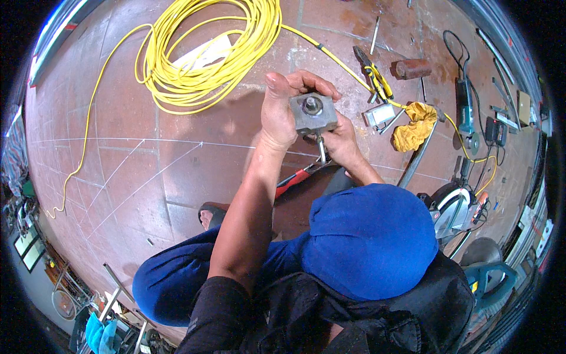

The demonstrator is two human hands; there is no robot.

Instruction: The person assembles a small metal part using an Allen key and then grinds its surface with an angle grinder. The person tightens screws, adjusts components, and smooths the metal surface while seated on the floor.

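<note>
In front of my knees I hold a grey metal block (313, 121) with a round boss on its upper face. My left hand (279, 111) grips its left side, with the thumb raised and the fingers curled round the far edge. My right hand (346, 143) is closed on its lower right side, its fingers partly hidden behind the block. A shiny metal rod (322, 151) juts from the block's underside toward me. Below the hands, a red-handled tool (293, 181) lies on the floor, its far part hidden by my leg.
A coiled yellow cable (259, 41) lies at the far left. To the right are yellow-black pliers (377, 79), a reddish-brown cylinder (413, 69), a yellow glove (415, 127), an angle grinder (464, 109) and a circular-bladed saw (453, 206). White lines cross the tiled floor.
</note>
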